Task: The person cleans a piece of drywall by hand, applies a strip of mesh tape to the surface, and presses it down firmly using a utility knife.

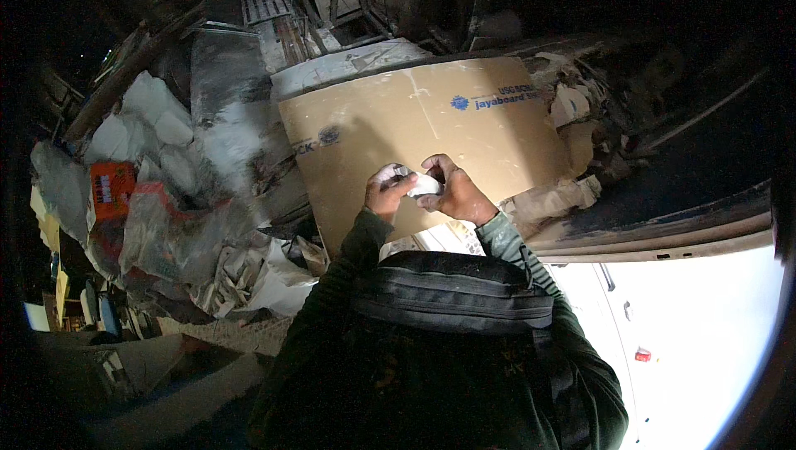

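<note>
Both of my hands meet in front of my chest, over a large brown plasterboard sheet [390, 118] with blue print. A small white piece [426, 185] is between them; its kind I cannot make out. My left hand [385, 192] is closed, its fingertips pinching the white piece from the left. On the other side, my right hand [461, 194] curls its thumb and fingers around the same piece. A black zipped bag [452, 292] is worn across my front, just below my wrists.
Rubble and pale sacks [149, 135] pile up at the left, with an orange-red bag [112, 189] among them. Broken board pieces [572, 106] lie at the right of the sheet. A long ledge [655, 251] borders a brightly lit area at the lower right.
</note>
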The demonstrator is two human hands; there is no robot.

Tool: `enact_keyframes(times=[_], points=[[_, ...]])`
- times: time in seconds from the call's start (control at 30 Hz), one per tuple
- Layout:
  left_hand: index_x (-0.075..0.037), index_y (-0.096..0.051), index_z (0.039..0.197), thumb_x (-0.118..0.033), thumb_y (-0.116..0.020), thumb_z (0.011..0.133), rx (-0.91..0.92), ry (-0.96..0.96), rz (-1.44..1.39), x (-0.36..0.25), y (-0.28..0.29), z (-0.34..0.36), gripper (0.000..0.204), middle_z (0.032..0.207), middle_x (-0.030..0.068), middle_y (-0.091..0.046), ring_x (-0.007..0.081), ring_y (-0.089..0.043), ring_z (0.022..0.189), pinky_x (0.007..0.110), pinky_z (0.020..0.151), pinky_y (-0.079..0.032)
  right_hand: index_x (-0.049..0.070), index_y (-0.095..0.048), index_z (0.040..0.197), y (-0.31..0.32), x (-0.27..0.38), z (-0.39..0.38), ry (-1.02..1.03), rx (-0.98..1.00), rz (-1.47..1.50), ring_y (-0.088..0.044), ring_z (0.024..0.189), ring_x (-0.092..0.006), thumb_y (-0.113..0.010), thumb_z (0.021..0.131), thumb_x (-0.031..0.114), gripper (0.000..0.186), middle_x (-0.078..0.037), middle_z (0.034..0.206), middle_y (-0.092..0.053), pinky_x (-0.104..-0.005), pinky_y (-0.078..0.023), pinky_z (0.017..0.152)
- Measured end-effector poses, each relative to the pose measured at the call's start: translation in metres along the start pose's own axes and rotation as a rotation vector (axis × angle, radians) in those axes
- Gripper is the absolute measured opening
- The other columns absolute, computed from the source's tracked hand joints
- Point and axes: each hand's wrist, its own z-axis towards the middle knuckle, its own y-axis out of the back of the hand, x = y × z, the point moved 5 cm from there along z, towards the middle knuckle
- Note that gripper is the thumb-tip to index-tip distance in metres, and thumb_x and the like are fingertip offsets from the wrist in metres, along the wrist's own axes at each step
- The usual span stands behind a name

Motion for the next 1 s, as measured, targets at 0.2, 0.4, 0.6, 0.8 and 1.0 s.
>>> enact_keyframes(times=[0.2, 0.4, 0.6, 0.8, 1.0], points=[[0.001, -0.054, 0.08, -0.01, -0.061, 0.073, 0.162, 0.0, 0.121, -0.02, -0.005, 0.006, 0.015, 0.07, 0.0022, -0.056, 0.0078, -0.052, 0.065, 0.022, 0.059, -0.042, -0.001, -0.042, 0.095, 0.015, 0.011, -0.004, 0.083, 0.067, -0.049, -0.052, 0.072, -0.0159, -0.068, 0.06, 0.004, 0.044, -0.009, 0.075, -0.053, -0.0273, -0.043, 0.064], [0.004, -0.057, 0.088, -0.01, -0.061, 0.073, 0.445, 0.026, 0.466, -0.039, -0.017, 0.003, 0.021, 0.075, 0.0045, -0.058, 0.0091, -0.053, 0.069, 0.022, 0.064, -0.043, -0.002, -0.041, 0.096, 0.026, 0.046, -0.007, 0.085, 0.213, -0.253, -0.052, 0.061, -0.0197, -0.067, 0.059, 0.009, 0.047, -0.01, 0.065, -0.053, -0.0294, -0.042, 0.057], [0.006, -0.056, 0.087, -0.006, -0.058, 0.073, 0.18, -0.015, 0.263, -0.037, -0.001, -0.001, 0.019, 0.075, 0.0066, -0.06, 0.0103, -0.055, 0.068, 0.024, 0.064, -0.045, -0.003, -0.04, 0.102, 0.027, 0.01, -0.006, 0.171, 0.094, -0.118, -0.052, 0.067, -0.018, -0.06, 0.066, 0.002, 0.042, -0.01, 0.072, -0.054, -0.0272, -0.042, 0.061], [0.007, -0.055, 0.088, -0.007, -0.057, 0.075, -0.085, -0.168, 0.299, -0.054, -0.001, -0.005, 0.019, 0.076, 0.0068, -0.059, 0.0095, -0.053, 0.069, 0.023, 0.064, -0.044, 0.002, -0.035, 0.112, 0.044, -0.016, -0.014, 0.116, -0.215, 0.359, -0.046, 0.091, -0.0143, -0.056, 0.074, 0.004, 0.044, -0.005, 0.102, -0.047, -0.0293, -0.041, 0.077], [0.004, -0.056, 0.089, -0.011, -0.058, 0.076, -0.014, -0.101, 0.33, -0.065, -0.009, -0.009, 0.02, 0.079, 0.0046, -0.059, 0.0089, -0.052, 0.071, 0.023, 0.065, -0.042, 0.003, -0.032, 0.12, 0.05, 0.051, -0.001, 0.471, -0.262, -0.129, -0.044, 0.095, -0.0163, -0.07, 0.064, 0.016, 0.069, -0.01, 0.106, -0.046, -0.0296, -0.041, 0.076]])
